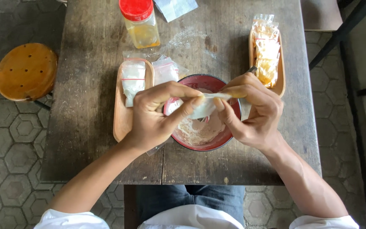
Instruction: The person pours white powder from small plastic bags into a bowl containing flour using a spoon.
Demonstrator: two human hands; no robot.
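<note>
both hands, left [157, 114] and right [253, 110], pinch the sachet [206, 106] over the bowl [200, 142]; light, limp, likely slippery; hold by the edges.

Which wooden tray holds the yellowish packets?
The right tray, beside the right hand; the left tray holds white powder packets.

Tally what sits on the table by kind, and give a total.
Red bowl: 1
Wooden trays: 2
Red-lidded jar: 1
Packets of white powder, lying loose: 2
Packets of yellow stuff on the right tray: count unclear
Total, without those: 6
</note>
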